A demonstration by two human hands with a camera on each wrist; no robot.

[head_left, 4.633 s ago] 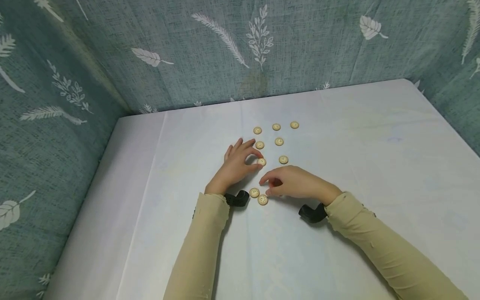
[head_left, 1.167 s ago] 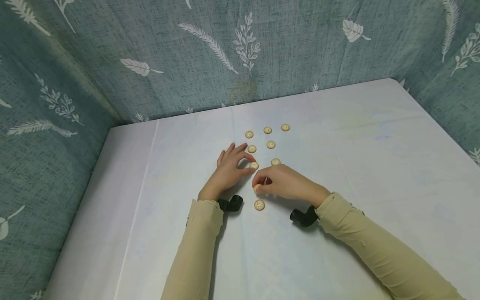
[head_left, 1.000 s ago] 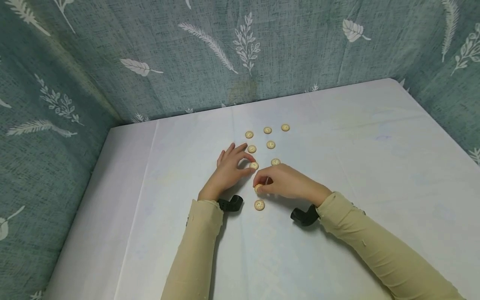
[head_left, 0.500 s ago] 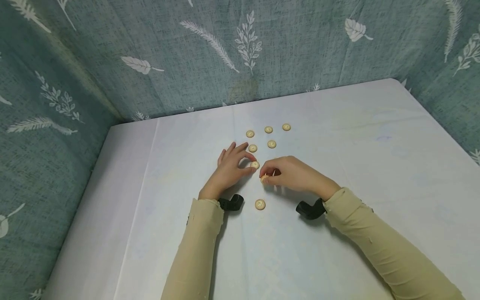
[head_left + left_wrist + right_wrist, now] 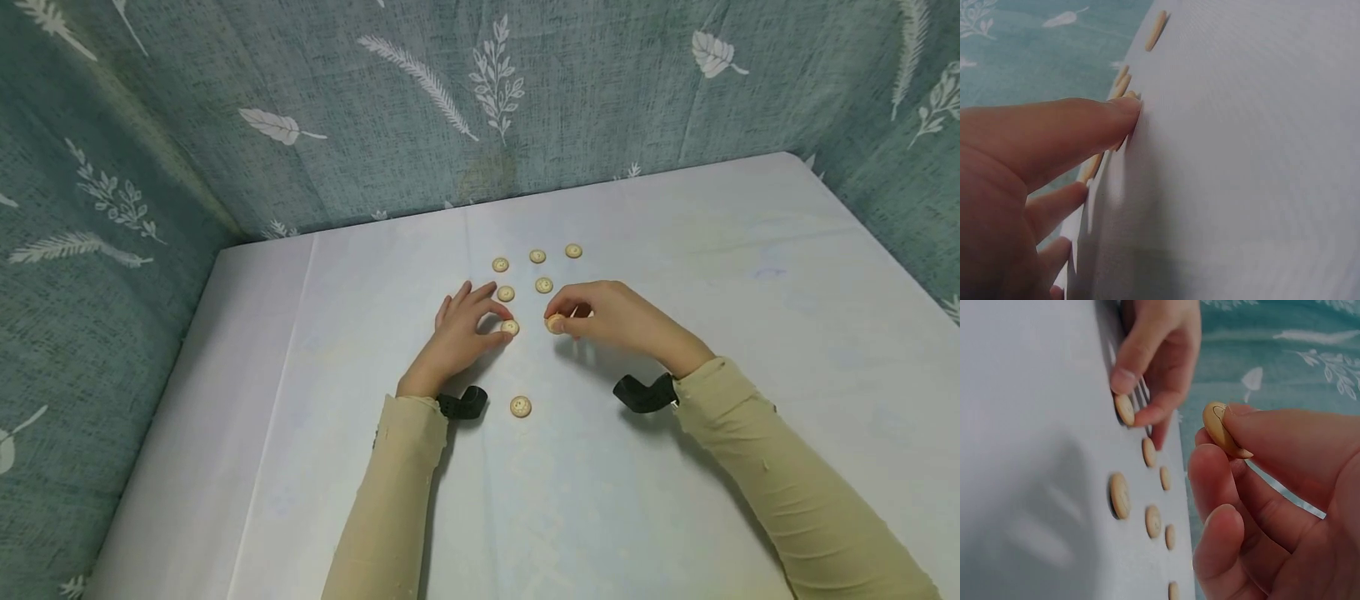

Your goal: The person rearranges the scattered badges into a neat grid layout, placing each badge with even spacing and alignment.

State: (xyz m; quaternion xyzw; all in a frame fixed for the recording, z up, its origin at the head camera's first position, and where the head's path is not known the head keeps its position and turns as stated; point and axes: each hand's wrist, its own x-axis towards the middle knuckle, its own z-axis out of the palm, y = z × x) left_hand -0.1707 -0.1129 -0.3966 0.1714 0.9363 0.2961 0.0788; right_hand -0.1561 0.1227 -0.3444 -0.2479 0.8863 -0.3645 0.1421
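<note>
Round beige wooden discs with fine dark marks are on the white table. In the head view my left hand (image 5: pixel 463 337) pinches the edge of one disc (image 5: pixel 510 327) between thumb and index finger, on the tabletop. My right hand (image 5: pixel 615 317) holds another disc (image 5: pixel 1217 428) between thumb and fingers, raised off the table. Below it lies a further disc (image 5: pixel 1120 495), hidden in the head view behind the right hand and its disc. The left thumb (image 5: pixel 1079 128) covers much of its disc in the left wrist view.
Beyond the hands lie several discs in two columns, with a top-row disc (image 5: pixel 573 251) farther right. A single disc (image 5: pixel 521 407) lies nearer, between the forearms. A patterned green curtain (image 5: pixel 480 108) stands behind the white table (image 5: pixel 360 292). Black wrist mounts (image 5: pixel 463 403) sit at both wrists.
My right hand has picked up one of the two near discs and carried it away and to the right. The left hand stays at its disc.
</note>
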